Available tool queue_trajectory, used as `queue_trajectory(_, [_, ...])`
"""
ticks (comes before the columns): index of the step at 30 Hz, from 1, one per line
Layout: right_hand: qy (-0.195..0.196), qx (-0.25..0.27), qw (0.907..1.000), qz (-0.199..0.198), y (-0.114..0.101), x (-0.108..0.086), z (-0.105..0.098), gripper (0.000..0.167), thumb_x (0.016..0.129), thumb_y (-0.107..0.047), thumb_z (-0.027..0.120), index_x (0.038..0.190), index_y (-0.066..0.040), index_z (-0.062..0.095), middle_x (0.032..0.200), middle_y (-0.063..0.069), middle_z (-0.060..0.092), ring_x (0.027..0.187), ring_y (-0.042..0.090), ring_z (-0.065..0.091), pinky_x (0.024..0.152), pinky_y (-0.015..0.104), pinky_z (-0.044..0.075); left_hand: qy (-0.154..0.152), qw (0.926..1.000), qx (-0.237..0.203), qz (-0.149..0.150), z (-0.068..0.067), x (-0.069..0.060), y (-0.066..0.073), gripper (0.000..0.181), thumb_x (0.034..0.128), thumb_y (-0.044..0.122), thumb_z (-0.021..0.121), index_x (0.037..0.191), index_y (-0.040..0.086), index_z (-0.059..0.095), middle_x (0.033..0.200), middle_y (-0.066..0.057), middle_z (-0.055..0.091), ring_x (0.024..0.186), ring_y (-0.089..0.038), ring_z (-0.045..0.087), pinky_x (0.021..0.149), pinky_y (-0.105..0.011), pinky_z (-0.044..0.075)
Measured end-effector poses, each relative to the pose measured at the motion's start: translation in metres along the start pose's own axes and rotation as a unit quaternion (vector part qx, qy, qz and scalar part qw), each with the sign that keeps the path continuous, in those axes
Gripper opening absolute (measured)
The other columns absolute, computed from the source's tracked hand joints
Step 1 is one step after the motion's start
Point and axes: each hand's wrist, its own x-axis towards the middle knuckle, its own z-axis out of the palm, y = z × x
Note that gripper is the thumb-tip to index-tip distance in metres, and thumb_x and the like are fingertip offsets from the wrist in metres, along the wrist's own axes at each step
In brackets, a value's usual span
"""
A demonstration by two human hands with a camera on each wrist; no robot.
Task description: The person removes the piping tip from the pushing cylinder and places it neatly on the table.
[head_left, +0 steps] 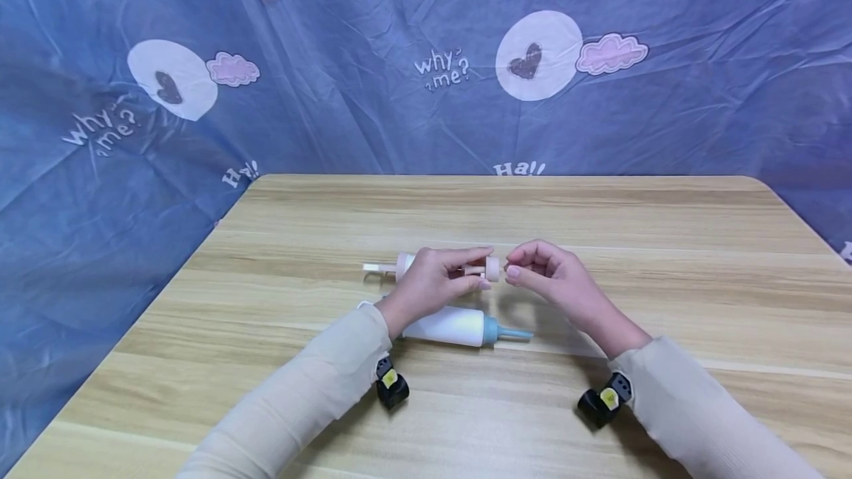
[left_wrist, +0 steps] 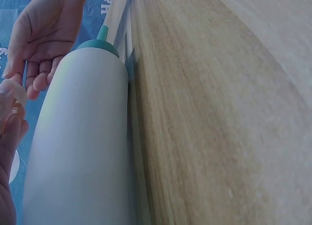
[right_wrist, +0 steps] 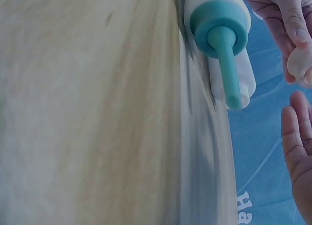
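Note:
In the head view my left hand (head_left: pixel 435 279) pinches a small pale pink nozzle cap (head_left: pixel 492 269) between thumb and fingers; its thin stem points left, into the hand. My right hand (head_left: pixel 562 279) hovers just right of the cap, fingers loosely bent; the right wrist view shows a gap between its fingers (right_wrist: pixel 297 130) and the cap (right_wrist: pixel 300 64). Below the left hand a white squeeze bottle (head_left: pixel 446 326) with a teal nozzle cap (head_left: pixel 492 330) lies on its side. A second white bottle with a pinkish collar (head_left: pixel 401 266) lies behind the left hand, partly hidden.
Both bottles lie on a wood-grain table (head_left: pixel 266 301). A blue printed cloth (head_left: pixel 399 117) hangs behind the table and along its left side. Small black cameras sit on both wrists, above the tabletop.

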Motion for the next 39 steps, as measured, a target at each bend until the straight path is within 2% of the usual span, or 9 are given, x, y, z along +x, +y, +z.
queue_trajectory(7, [-0.004,-0.011,0.9999,0.003,0.0,-0.001,0.005,0.032,0.086,-0.014,0.065,0.111,0.003,0.054,0.097,0.003,0.063,0.084,0.011,0.062,0.076,0.026,0.052,-0.009,0.9998,-0.017,0.007,0.002,0.0,0.003,0.045,0.0788,0.014,0.072,0.122,0.007,0.061,0.109,-0.011,0.068,0.068,-0.001,0.058,0.062,-0.017,0.051])
queue_trajectory(12, [0.002,-0.021,0.9998,0.006,0.0,-0.001,0.006,0.032,0.084,-0.013,0.067,0.109,0.002,0.055,0.095,0.003,0.063,0.084,0.011,0.061,0.075,0.023,0.051,-0.01,0.9997,-0.017,0.012,0.004,0.0,0.004,0.044,0.0789,0.013,0.072,0.121,0.006,0.061,0.109,-0.012,0.067,0.069,0.0,0.058,0.062,-0.016,0.051])
queue_trajectory(24, [0.01,-0.032,0.9994,0.005,0.0,-0.004,0.005,0.033,0.082,-0.012,0.069,0.109,0.001,0.056,0.093,0.003,0.063,0.083,0.012,0.061,0.073,0.024,0.052,-0.017,0.9995,-0.006,0.025,0.008,0.004,0.005,0.045,0.0778,0.013,0.073,0.12,0.007,0.062,0.111,-0.012,0.066,0.07,-0.003,0.062,0.063,-0.015,0.051])
queue_trajectory(28, [0.016,-0.036,0.9992,0.004,0.0,-0.006,0.002,0.032,0.083,-0.012,0.068,0.109,0.001,0.056,0.092,-0.001,0.063,0.083,0.011,0.06,0.073,0.023,0.051,-0.023,0.9995,0.001,0.024,0.009,0.006,0.005,0.049,0.078,0.016,0.072,0.124,0.006,0.059,0.113,-0.011,0.065,0.07,-0.005,0.061,0.063,-0.015,0.05])
queue_trajectory(31, [0.027,-0.042,0.9988,0.0,-0.001,-0.007,-0.002,0.032,0.083,-0.011,0.068,0.11,0.002,0.055,0.09,-0.005,0.063,0.083,0.01,0.06,0.072,0.022,0.051,-0.031,0.9994,0.012,0.011,0.009,0.009,0.007,0.052,0.0794,0.019,0.071,0.127,0.007,0.056,0.114,-0.01,0.066,0.074,-0.008,0.062,0.064,-0.014,0.049])
queue_trajectory(34, [0.04,-0.047,0.9981,-0.002,-0.002,-0.009,-0.007,0.032,0.083,-0.011,0.068,0.11,0.002,0.055,0.089,-0.007,0.063,0.082,0.009,0.06,0.071,0.021,0.051,-0.035,0.9992,0.011,-0.012,0.01,0.013,0.008,0.048,0.0817,0.02,0.069,0.126,0.008,0.057,0.11,-0.009,0.067,0.076,-0.008,0.062,0.063,-0.015,0.049])
queue_trajectory(39, [0.056,-0.054,0.9969,-0.006,-0.003,-0.012,-0.014,0.033,0.084,-0.012,0.067,0.111,0.002,0.054,0.09,-0.009,0.063,0.082,0.007,0.06,0.071,0.02,0.05,-0.041,0.9962,-0.015,-0.075,0.012,0.021,0.008,0.032,0.0858,0.021,0.066,0.115,0.008,0.066,0.094,-0.006,0.071,0.059,-0.005,0.05,0.053,-0.016,0.043])
